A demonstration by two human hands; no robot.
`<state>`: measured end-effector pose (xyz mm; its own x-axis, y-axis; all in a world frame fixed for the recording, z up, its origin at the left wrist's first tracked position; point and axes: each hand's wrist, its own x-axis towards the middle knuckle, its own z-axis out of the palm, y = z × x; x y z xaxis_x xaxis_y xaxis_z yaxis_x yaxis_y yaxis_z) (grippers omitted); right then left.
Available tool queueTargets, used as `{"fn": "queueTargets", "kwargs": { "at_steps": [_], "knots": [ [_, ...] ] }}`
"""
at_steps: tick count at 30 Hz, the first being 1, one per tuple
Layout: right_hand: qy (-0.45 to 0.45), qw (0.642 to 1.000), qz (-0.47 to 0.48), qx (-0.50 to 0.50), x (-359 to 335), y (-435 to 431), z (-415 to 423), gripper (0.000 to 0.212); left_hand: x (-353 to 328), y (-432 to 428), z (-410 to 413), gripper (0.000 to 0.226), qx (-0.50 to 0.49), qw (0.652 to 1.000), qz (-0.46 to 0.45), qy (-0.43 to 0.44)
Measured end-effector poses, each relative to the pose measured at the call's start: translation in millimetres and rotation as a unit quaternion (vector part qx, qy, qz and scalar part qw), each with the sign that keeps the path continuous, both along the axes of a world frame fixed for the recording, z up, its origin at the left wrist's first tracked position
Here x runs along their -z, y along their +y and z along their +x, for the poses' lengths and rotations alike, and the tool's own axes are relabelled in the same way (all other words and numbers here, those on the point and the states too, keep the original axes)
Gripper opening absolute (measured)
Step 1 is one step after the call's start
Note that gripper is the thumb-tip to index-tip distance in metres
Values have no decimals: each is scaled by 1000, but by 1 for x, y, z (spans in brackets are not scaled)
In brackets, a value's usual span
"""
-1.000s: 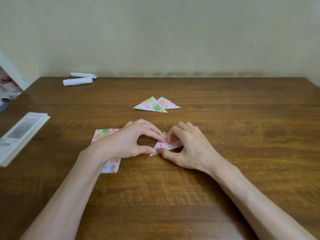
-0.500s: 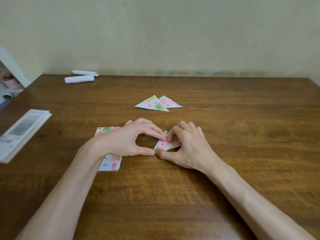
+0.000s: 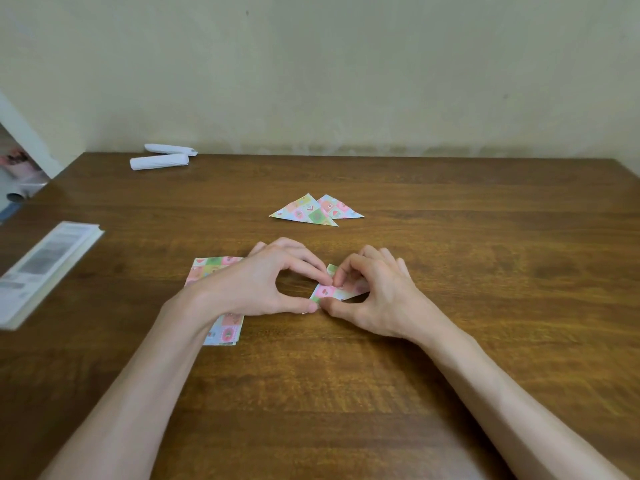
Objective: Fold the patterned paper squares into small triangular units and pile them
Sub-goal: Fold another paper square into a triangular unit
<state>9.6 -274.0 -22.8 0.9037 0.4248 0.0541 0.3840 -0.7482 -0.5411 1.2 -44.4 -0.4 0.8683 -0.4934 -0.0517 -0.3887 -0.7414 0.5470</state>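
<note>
A small folded piece of patterned paper (image 3: 328,292) lies on the wooden table (image 3: 485,271) between my hands. My left hand (image 3: 263,282) pinches its left side with thumb and forefinger. My right hand (image 3: 374,292) pinches its right side, fingers curled over it and hiding most of it. A stack of flat patterned paper squares (image 3: 214,271) lies under my left wrist, partly covered. Two finished patterned triangles (image 3: 313,211) lie overlapping further back on the table.
Two white paper rolls (image 3: 161,160) lie at the back left by the wall. A white booklet with printed text (image 3: 45,265) sits at the left edge. The table's left corner drops off to clutter on the floor (image 3: 20,174).
Both hands stay on the small folded paper, with only slight finger shifts. The view has tilted a little.
</note>
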Motion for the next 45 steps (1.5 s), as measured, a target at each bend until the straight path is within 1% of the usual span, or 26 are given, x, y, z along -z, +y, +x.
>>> {"fn": "queueTargets", "kwargs": {
  "at_steps": [5,8,11,14,16,18,22,25,28,31,34,38,40,43,45],
  "knots": [
    [-1,1000,24,-6,-2,-2,0,37,0,1,2,36,1,1000,4,-3],
    [15,999,43,-7,-4,-7,3,37,0,1,2,37,4,1000,0,0],
    [14,999,44,-11,-3,-7,3,44,2,-1,2,31,-10,1000,-6,0],
    [33,996,83,-12,-3,-11,5,54,4,-5,1,26,-31,999,-16,-22],
    [38,993,114,-16,-2,-15,8,57,6,-9,2,25,-40,998,-18,-44],
    [32,993,114,-23,0,-16,8,58,7,-12,2,27,-43,998,-18,-52],
    [29,991,131,-22,0,-24,12,65,6,-11,1,27,-36,998,-23,-40],
    [26,989,145,-21,2,-30,18,65,6,-11,1,27,-21,999,-20,-27],
    [43,987,153,-29,3,-32,21,66,5,-13,1,28,-12,1000,-12,-13],
    [88,973,212,-23,3,-39,27,69,5,-13,2,29,-11,1000,-6,2],
    [105,969,223,-32,3,-41,30,71,6,-13,1,29,-7,1000,-9,5],
    [149,943,299,-11,5,-43,34,79,6,-13,2,29,-8,1000,-12,8],
    [155,936,317,0,7,-43,36,82,7,-12,2,29,-7,1000,-12,8],
    [146,939,312,7,9,-42,35,82,8,-12,0,29,-6,1000,-14,4],
    [126,948,291,7,8,-42,32,80,9,-11,0,28,-7,1000,-16,2]
  ]
}}
